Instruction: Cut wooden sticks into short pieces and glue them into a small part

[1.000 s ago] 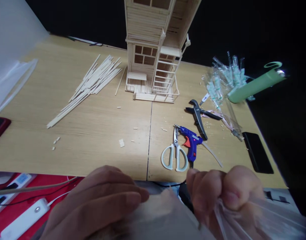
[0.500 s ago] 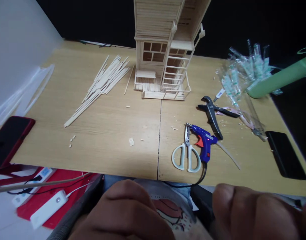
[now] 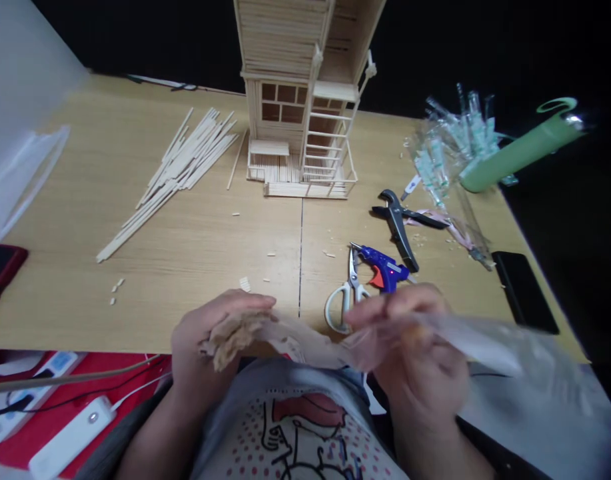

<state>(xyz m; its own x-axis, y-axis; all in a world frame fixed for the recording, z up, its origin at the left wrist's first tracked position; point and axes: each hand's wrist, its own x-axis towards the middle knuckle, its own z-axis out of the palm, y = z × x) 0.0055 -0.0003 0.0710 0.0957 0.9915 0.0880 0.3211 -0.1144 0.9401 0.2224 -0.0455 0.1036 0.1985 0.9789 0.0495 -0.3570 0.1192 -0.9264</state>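
Observation:
In front of my torso my left hand [image 3: 195, 347] is closed around a tan, rough, flaky piece [image 3: 238, 337]; its kind is unclear. From it a clear plastic wrapper [image 3: 362, 347] stretches across to my right hand [image 3: 425, 360], whose fingers pinch it. The wrapper's loose end trails off to the right, blurred. Just beyond my right hand lie white-handled scissors [image 3: 339, 310] and a blue hot glue gun [image 3: 380, 263], both partly covered by the hand.
A model house of thin wooden sticks [image 3: 280, 127] stands at the back. Loose sticks [image 3: 185, 157] lie left of it. To the right are a black cutter [image 3: 398, 223], clear plastic packets [image 3: 435, 157], a green cylinder [image 3: 515, 157] and a black phone [image 3: 525, 293].
Both hands have risen from the bottom edge into fuller view. The flaky piece and the wrapper now show between them. The camera view has shifted to the right.

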